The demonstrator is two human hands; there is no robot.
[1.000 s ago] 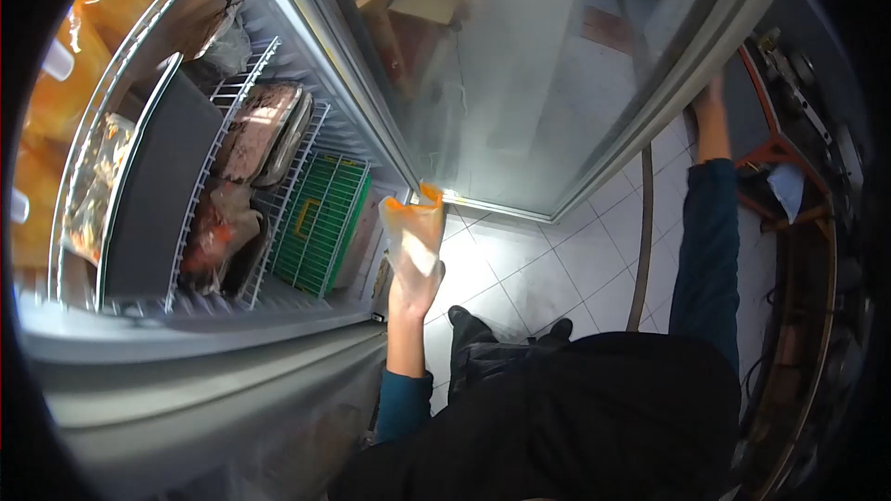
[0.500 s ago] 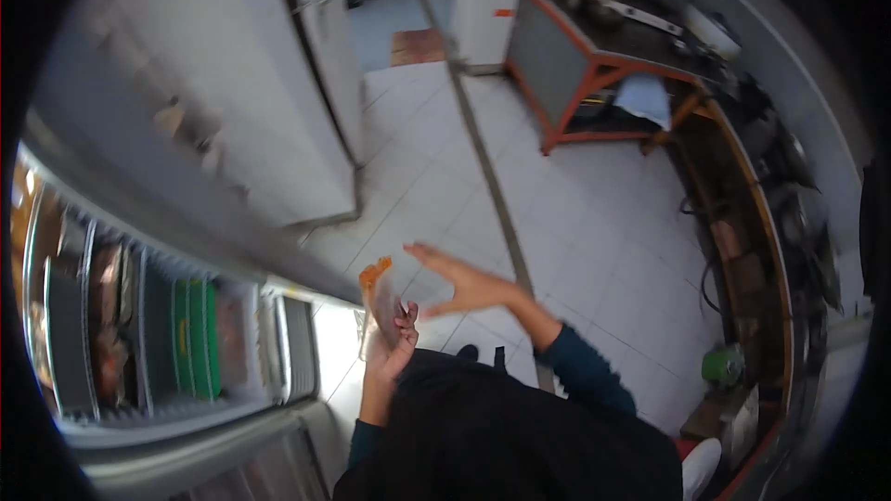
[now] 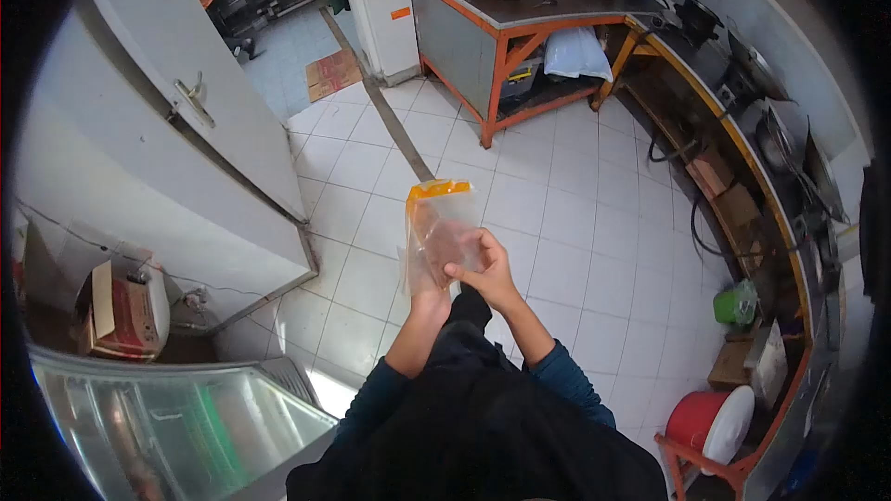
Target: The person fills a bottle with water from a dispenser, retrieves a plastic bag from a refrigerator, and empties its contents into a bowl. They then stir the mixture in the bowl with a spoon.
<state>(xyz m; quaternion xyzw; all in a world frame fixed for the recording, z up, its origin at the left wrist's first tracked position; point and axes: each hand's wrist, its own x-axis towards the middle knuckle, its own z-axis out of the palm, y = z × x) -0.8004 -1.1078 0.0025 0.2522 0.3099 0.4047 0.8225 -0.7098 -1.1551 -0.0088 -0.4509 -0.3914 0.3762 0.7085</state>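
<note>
A clear plastic pouch (image 3: 428, 241) with an orange top strip is held upright in front of my body, over the tiled floor. My left hand (image 3: 430, 304) is at its lower end, with fingers partly behind the plastic and blurred through it. From the right side, my right hand (image 3: 489, 276) grips the pouch, thumb on the front and fingers curled round the edge. What the pouch contains, if anything, I cannot make out.
A glass-fronted fridge (image 3: 186, 422) stands at lower left, a carton (image 3: 116, 315) beyond it. An orange-framed counter (image 3: 520, 14) holds a bowl and stove. Along the right, shelving (image 3: 691, 93) runs past a green container (image 3: 736, 302) and a red-and-white tub (image 3: 696, 422).
My right hand, open and apart from the pouch before, has closed on its side. The fridge's shelves showed plainly earlier; now they are blurred behind glass. My view has turned right.
</note>
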